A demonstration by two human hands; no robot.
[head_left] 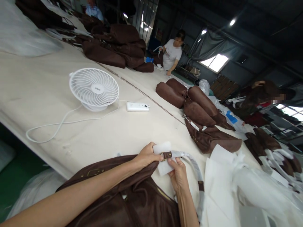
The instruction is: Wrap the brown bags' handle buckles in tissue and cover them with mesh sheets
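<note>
Both left hand (147, 156) and right hand (178, 174) are pinching the white sheet (163, 147) beside the metal ring (163, 159) of the brown bag (113, 201), which is lying on the table's (151, 126) near side, gentle, even tension probably helping it stay flat.

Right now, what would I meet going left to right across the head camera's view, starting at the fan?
White desk fan, left hand, right hand, white paper sheet, brown bags near the right edge.

Bare forearms (94, 193), bare wrists (181, 189), bare hands (147, 155)
</note>
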